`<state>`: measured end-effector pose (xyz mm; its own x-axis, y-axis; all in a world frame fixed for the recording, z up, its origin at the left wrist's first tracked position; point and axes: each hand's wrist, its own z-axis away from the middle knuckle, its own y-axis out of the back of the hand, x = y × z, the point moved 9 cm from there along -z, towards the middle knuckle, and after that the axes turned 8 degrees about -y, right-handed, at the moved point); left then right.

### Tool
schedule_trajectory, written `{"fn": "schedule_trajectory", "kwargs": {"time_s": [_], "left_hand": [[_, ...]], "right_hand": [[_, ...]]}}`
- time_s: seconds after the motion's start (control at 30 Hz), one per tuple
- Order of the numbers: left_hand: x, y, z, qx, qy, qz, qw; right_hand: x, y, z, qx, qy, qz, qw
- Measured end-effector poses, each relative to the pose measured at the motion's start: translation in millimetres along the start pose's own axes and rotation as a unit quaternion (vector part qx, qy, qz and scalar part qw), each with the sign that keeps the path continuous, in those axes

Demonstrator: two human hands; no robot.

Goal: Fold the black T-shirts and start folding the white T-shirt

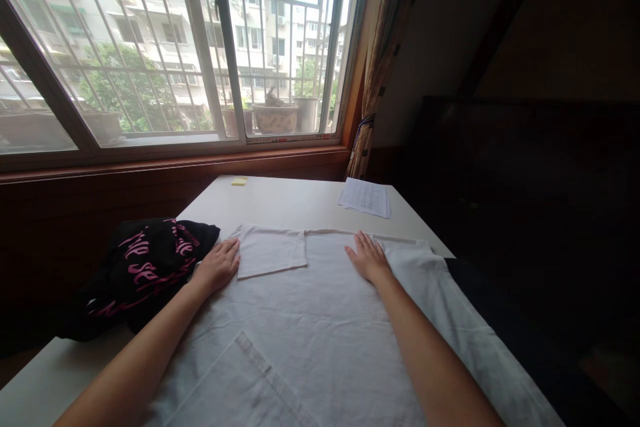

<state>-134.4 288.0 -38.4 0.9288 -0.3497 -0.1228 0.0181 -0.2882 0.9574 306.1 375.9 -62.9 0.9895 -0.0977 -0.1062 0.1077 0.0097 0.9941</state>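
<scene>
A white shirt (pixel 310 320) lies spread over the table, with a patch pocket visible on the near part. One sleeve (pixel 273 252) is folded inward at the far left of the garment. My left hand (pixel 220 261) rests flat on the garment's left edge, beside that folded sleeve, fingers stretched out. Near the far edge of the cloth, right of the middle, my right hand (pixel 369 257) lies flat with fingers spread. Neither hand grips anything. On the right, the cloth reaches past the table edge.
A black garment with pink lettering (pixel 150 267) is bunched on the table at the left. Printed papers (pixel 366 197) and a yellow sticky note (pixel 239 181) lie on the white table (pixel 290 199) toward the window. A tied curtain (pixel 367 120) hangs behind.
</scene>
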Motion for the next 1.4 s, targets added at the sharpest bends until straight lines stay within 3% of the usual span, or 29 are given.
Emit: {"fn": "schedule_trajectory", "kwargs": {"time_s": [0.3, 0.6, 0.97, 1.2, 1.4], "left_hand": [[2, 12.2, -8, -0.003, 0.032, -0.014, 0.999], [-3, 12.2, -9, 0.005, 0.082, -0.009, 0.997], [0, 8.2, -29, 0.007, 0.016, 0.026, 1.000], [1, 1.9, -38, -0.002, 0.042, 0.018, 0.999], [-6, -5.1, -47, -0.017, 0.103, 0.012, 0.994]], "right_hand": [[0, 1, 1, -0.003, -0.002, 0.002, 1.000], [1, -1, -1, 0.004, -0.001, 0.006, 1.000], [1, -2, -1, 0.010, 0.000, 0.004, 1.000], [1, -2, -1, 0.009, -0.001, 0.002, 1.000], [1, -1, -1, 0.008, 0.001, 0.003, 1.000]]}}
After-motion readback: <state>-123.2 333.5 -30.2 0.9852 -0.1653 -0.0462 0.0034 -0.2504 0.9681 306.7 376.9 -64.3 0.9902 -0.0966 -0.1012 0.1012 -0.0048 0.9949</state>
